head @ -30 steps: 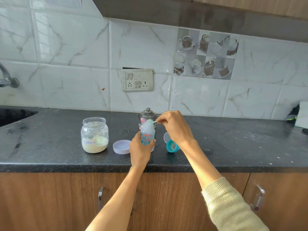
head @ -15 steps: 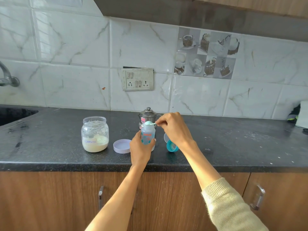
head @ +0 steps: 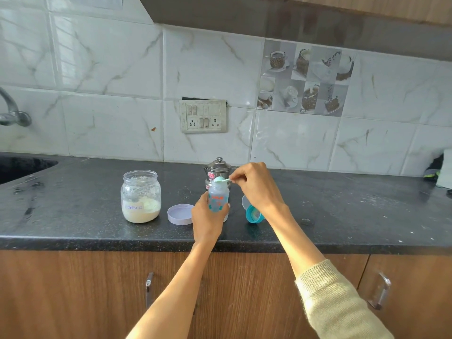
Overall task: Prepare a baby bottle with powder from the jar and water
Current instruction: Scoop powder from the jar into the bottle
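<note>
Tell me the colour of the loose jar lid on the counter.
Pale lilac; the jar lid shows best in the head view.

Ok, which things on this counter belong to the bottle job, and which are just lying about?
In the job:
baby bottle, held by the left hand
scoop, pinched by the right hand
formula jar
jar lid
teal bottle cap
steel pot, possibly the water

Lying about:
cloth at far right
tap

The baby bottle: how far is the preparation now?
Done: the jar is open, its lid on the counter; the teal bottle cap is off. In hand: the left hand holds the baby bottle, the right hand holds the scoop at its mouth. Left: water and capping.
</note>
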